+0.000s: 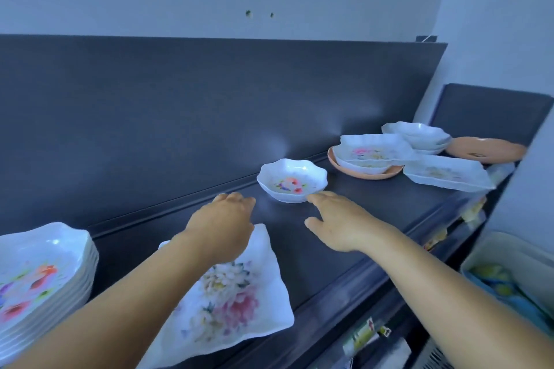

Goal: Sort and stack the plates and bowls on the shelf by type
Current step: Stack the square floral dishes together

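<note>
A: The fingers (pixel 236 199) of the left hand (pixel 221 228) are lying relaxed and spread, gripping nothing, reaching out over the dark shelf (pixel 329 249). The fingers of the right hand (pixel 338 223) are stretching straight, released too, with their tips just at the near rim of the small scalloped bowl (pixel 292 180). Whether they are touching it, I cannot tell.

B: What is sitting around them, from the left?

A: A stack of flowered bowls (pixel 42 275) is standing at the far left. Just beside it a square flowered plate (pixel 227 293) is lying flat, and the left forearm is passing over its corner. The small bowl is standing alone mid-shelf, near the back panel (pixel 180 105), with nothing blocking either hand's way to it.

B: And further right?

A: A square white dish (pixel 374 151) is resting in a white bowl (pixel 362 167) on an orange plate (pixel 389 174). Beyond it a few white bowls (pixel 419 135) are nesting together, a rectangular white tray (pixel 446 174) is lying in front of them, and a second orange plate (pixel 485 150) is sitting at the far end. At the lower right a pale bin (pixel 509 249) is holding blue and yellow things, too blurred to name.
</note>
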`<state>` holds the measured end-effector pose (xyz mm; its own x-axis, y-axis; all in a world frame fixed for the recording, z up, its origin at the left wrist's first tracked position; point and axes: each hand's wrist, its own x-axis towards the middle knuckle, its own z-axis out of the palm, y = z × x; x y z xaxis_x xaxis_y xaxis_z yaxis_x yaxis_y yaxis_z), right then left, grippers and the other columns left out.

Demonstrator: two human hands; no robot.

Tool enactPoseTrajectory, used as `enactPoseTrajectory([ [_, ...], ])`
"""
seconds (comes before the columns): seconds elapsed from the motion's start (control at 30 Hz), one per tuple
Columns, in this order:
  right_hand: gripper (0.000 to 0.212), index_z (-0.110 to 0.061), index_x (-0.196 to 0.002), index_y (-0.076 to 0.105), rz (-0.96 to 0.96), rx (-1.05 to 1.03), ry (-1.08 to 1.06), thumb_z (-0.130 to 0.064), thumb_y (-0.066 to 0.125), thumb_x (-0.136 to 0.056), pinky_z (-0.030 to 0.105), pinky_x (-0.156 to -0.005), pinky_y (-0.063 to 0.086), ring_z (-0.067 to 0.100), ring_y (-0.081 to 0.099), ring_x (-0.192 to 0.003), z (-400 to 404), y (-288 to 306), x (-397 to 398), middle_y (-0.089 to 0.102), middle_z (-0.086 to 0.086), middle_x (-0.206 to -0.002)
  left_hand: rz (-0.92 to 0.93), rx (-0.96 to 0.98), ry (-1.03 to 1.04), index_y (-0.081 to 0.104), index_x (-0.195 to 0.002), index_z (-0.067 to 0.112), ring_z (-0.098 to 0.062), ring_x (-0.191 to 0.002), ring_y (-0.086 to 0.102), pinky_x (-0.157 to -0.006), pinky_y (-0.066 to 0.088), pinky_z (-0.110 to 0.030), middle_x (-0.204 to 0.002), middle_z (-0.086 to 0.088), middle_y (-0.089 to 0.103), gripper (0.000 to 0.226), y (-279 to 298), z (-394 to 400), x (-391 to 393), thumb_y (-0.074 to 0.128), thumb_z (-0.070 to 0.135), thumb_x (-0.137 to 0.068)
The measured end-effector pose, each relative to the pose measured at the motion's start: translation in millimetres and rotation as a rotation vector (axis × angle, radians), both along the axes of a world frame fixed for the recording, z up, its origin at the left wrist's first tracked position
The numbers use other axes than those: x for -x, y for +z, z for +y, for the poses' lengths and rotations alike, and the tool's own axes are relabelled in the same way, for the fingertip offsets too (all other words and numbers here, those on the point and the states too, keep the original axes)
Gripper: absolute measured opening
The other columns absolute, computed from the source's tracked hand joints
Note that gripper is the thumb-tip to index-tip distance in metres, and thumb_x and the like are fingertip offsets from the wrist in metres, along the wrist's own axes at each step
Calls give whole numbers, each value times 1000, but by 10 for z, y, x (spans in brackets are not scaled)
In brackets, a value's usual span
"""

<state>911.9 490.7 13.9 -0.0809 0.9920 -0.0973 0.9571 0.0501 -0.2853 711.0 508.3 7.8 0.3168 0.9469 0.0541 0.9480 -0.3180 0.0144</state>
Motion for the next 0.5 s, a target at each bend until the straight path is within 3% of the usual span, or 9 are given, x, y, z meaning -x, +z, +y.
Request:
enactPoseTrajectory([
  [0.23, 59, -16, -153, 23, 13, -51, -88, -35, 40, -99, 38, -115, 29, 21, 25, -145, 202, 19, -571, 21, 0, -160, 6, -89, -134, 42, -135, 18, -22, -120, 47, -90, 50, -37, -124, -2, 52, 39, 100, 310, -576, 39, 22, -96],
  [0.37, 55, -17, -150, 29, 41, -97, -131, -34, 40, -98, 37, -109, 37, 24, 36, -138, 420, 53, -1009, 32, 2, -155, -2, -88, -143, 41, -136, 20, -21, -117, 49, -84, 50, -36, -127, 0, 51, 38, 150, 536, -1003, 39, 25, -98],
  [0.5, 44, -11, -138, 44, -6, -171, -188, -31, 38, -99, 35, -102, 41, 25, 43, -129, 714, 113, -1516, 43, 5, -144, 12, -159, -170, 47, -122, 19, -21, -113, 53, -78, 45, -31, -118, 1, 55, 27, 189, 842, -1482, 37, 23, -97],
])
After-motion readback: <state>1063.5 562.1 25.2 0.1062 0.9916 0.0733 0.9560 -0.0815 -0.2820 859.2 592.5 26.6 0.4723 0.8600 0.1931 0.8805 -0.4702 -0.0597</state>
